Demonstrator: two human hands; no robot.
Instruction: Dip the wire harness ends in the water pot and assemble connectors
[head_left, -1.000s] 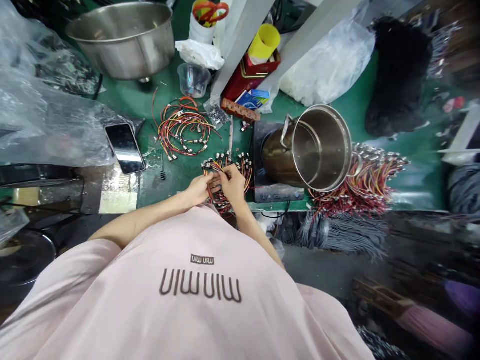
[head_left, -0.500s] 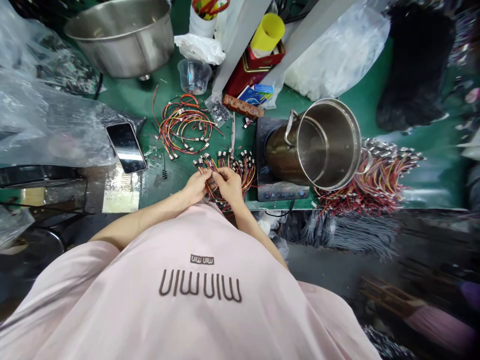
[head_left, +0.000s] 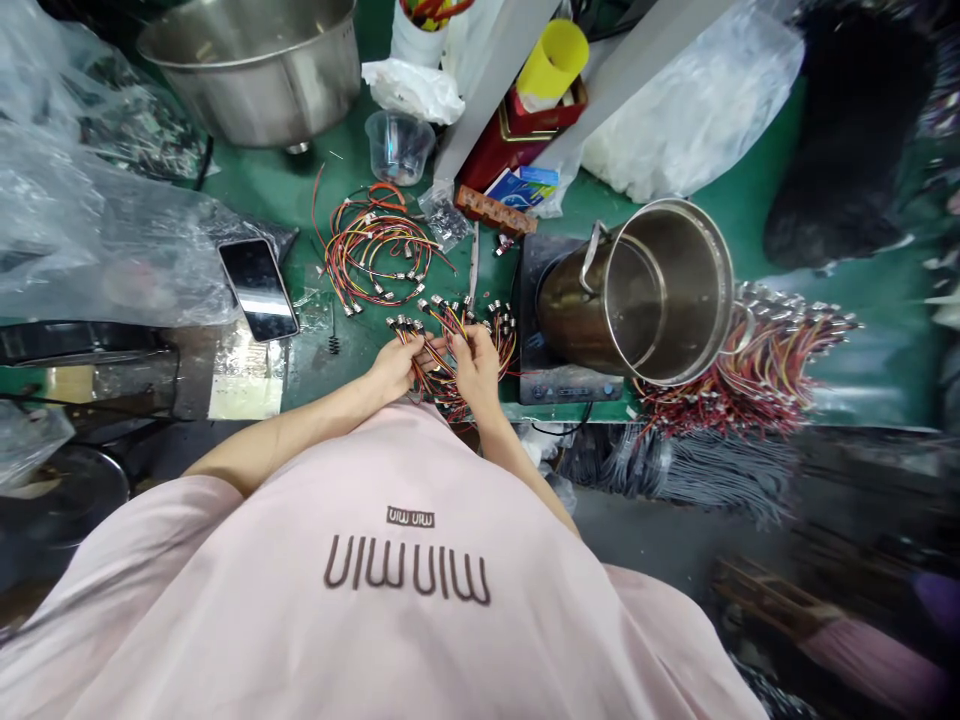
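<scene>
A bundle of red, yellow and orange wire leads (head_left: pixel 459 330) with small metal ends lies at the near edge of the green table (head_left: pixel 300 195). My left hand (head_left: pixel 393 366) is closed on the left side of the bundle. My right hand (head_left: pixel 475 366) is closed on wires at its middle, fingers pinched. A second loose pile of similar wire leads (head_left: pixel 375 255) lies just beyond, apart from both hands.
A steel pot (head_left: pixel 645 290) stands on a black hotplate (head_left: pixel 551 380) right of my hands, with a heap of wired parts (head_left: pixel 765 365) past it. A phone (head_left: pixel 259 290) and plastic sheeting (head_left: pixel 90 240) lie left. A steel basin (head_left: pixel 255 60), clear cup (head_left: pixel 399 145) and yellow cup (head_left: pixel 551 60) are farther back.
The view has shifted slightly. My hands stay on the bundle; my right hand has moved a little right and forward, and the fingers have reworked the wires.
</scene>
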